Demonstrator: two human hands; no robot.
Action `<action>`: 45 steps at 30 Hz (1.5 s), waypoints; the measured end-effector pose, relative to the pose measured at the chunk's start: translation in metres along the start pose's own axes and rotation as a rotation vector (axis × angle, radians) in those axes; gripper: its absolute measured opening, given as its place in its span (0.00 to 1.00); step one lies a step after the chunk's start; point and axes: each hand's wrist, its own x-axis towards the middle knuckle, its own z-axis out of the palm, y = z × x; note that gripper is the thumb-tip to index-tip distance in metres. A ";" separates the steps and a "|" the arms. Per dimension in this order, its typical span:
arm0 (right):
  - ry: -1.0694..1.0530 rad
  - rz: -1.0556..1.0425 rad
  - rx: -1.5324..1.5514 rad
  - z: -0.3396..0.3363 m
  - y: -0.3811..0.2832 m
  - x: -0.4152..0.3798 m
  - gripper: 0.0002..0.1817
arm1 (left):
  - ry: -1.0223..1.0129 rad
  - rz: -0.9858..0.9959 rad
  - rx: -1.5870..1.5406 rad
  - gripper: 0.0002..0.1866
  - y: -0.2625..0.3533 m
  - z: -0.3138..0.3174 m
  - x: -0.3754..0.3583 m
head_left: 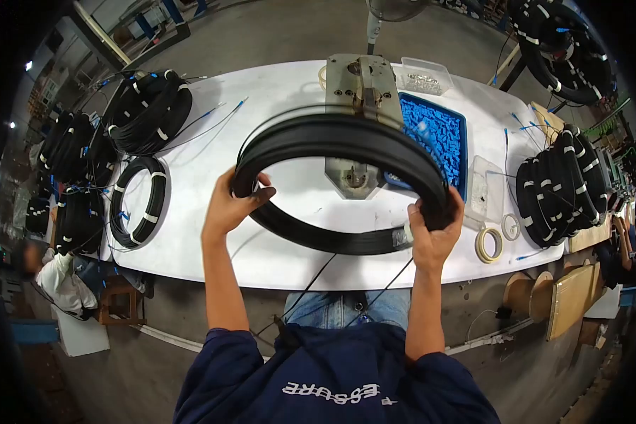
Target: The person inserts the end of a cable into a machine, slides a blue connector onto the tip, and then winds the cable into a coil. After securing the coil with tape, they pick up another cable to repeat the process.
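Observation:
Between my two hands a large coil of black cable [332,141] is held up over the white table, tilted so that its ring opening shows. My left hand [230,203] grips the coil's left side, thumb inside the ring. On the right side, my right hand [437,225] wraps round it near a band of clear tape [402,236]. Two loose cable ends hang from the coil toward my lap. Behind the coil stands a metal press-like machine [361,85], partly covered by it. A blue tray [463,152] of small blue parts sits right of the machine.
Taped black coils stand in stacks at the left [148,116] and right [562,187] of the white table [191,265]. One coil [139,201] lies flat at left. Tape rolls [488,244] and a clear box [424,76] are on the right. Other people sit at both sides.

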 end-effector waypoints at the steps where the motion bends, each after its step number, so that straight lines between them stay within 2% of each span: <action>1: 0.032 0.041 0.009 -0.002 0.003 0.001 0.35 | 0.067 -0.008 -0.212 0.10 -0.006 0.014 -0.001; 3: 0.033 0.050 0.033 -0.008 0.017 0.001 0.36 | 0.230 0.022 -0.259 0.12 -0.020 0.027 -0.004; 5: 0.016 0.052 0.024 -0.017 0.039 0.001 0.36 | 0.255 0.048 -0.212 0.13 -0.017 0.034 -0.013; 6: 0.042 -0.039 0.015 -0.015 0.049 0.000 0.37 | 0.275 0.076 -0.158 0.14 -0.011 0.035 -0.013; 7: 0.039 -0.040 0.012 -0.017 0.057 -0.003 0.37 | 0.276 0.076 -0.161 0.14 -0.004 0.035 -0.015; 9: -0.001 0.044 0.028 -0.020 0.064 -0.011 0.36 | 0.236 0.132 0.061 0.17 0.016 0.032 -0.018; 11: -0.050 0.070 -0.043 -0.021 0.072 -0.016 0.37 | 0.224 0.188 0.082 0.20 0.024 0.033 -0.015; 13: -0.166 0.251 -0.057 -0.031 0.072 -0.017 0.40 | 0.223 0.347 0.240 0.21 0.035 0.034 -0.011; 17: -0.242 0.132 -0.175 -0.047 0.068 -0.011 0.45 | 0.132 0.494 0.401 0.22 0.060 0.034 -0.001; 20: -0.252 0.070 0.081 -0.067 0.066 -0.005 0.56 | 0.084 0.512 0.404 0.22 0.069 0.043 0.003; 23: -0.256 0.094 0.191 -0.079 0.070 -0.008 0.59 | 0.069 0.521 0.408 0.23 0.075 0.049 0.004; 24: -0.219 -0.005 0.254 -0.073 0.068 -0.011 0.48 | 0.070 0.530 0.410 0.23 0.076 0.051 0.004; 25: -0.223 -0.001 0.252 -0.077 0.070 -0.013 0.48 | 0.066 0.538 0.410 0.22 0.077 0.051 0.004; 27: -0.037 0.181 0.219 -0.080 0.066 -0.021 0.29 | 0.058 0.496 0.402 0.22 0.077 0.050 0.004; 28: 0.083 0.311 0.042 -0.082 0.063 -0.024 0.18 | 0.054 0.465 0.396 0.22 0.078 0.049 0.004; 29: 0.087 0.314 0.040 -0.087 0.068 -0.027 0.18 | 0.049 0.464 0.395 0.22 0.077 0.048 0.003; 31: 0.023 0.259 -0.391 -0.102 0.081 -0.033 0.17 | 0.056 0.443 0.398 0.22 0.076 0.048 0.003; 33: 0.027 0.225 -0.448 -0.107 0.081 -0.040 0.21 | 0.052 0.426 0.414 0.23 0.077 0.048 0.002; 35: -0.066 -0.110 -1.050 -0.111 0.082 -0.047 0.25 | 0.054 0.411 0.432 0.24 0.078 0.048 0.002; 36: -0.074 -0.007 -1.013 -0.112 0.083 -0.050 0.27 | 0.041 0.390 0.435 0.24 0.078 0.048 0.003; 37: -0.073 -0.005 -1.014 -0.111 0.085 -0.051 0.27 | 0.026 0.369 0.436 0.25 0.078 0.048 0.003; 39: -0.023 -0.049 -1.264 -0.106 0.084 -0.056 0.26 | 0.021 0.373 0.447 0.24 0.079 0.048 0.003; 41: -0.049 0.027 -1.326 -0.104 0.083 -0.056 0.26 | 0.014 0.379 0.456 0.24 0.080 0.048 0.003; 45: -0.169 -0.023 -1.461 -0.106 0.093 -0.058 0.27 | 0.009 0.410 0.472 0.24 0.080 0.050 0.001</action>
